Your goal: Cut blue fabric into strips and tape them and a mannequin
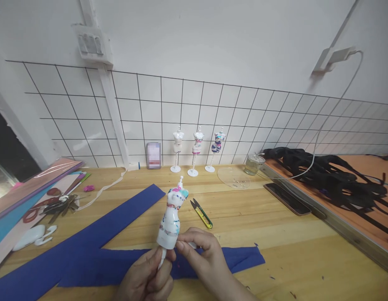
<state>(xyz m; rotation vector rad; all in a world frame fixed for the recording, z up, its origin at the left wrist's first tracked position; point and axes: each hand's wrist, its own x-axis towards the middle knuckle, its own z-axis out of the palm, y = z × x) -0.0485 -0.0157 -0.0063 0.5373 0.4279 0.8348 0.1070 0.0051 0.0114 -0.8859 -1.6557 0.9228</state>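
Observation:
A small white mannequin (171, 219) with pink, blue and red patches is held up, slightly tilted, over the table's front part. My left hand (150, 274) is closed round its thin white stand rod, below the torso. The thumb and forefinger of my right hand (203, 255) pinch at the torso's lower right edge; a bit of something white shows behind those fingers. Blue fabric strips (118, 219) lie beneath and to the left. Yellow-green thread snips (201, 213) rest on the wood, right of the mannequin.
Three mannequins on stands (197, 144) and a propped phone (154, 156) line the wall. A glass jar (253, 164), a clear round dish (233, 179) and a dark phone (287, 198) lie right. Scissors (45, 205), earphones (32, 237) and coloured sheets (12, 221) are left.

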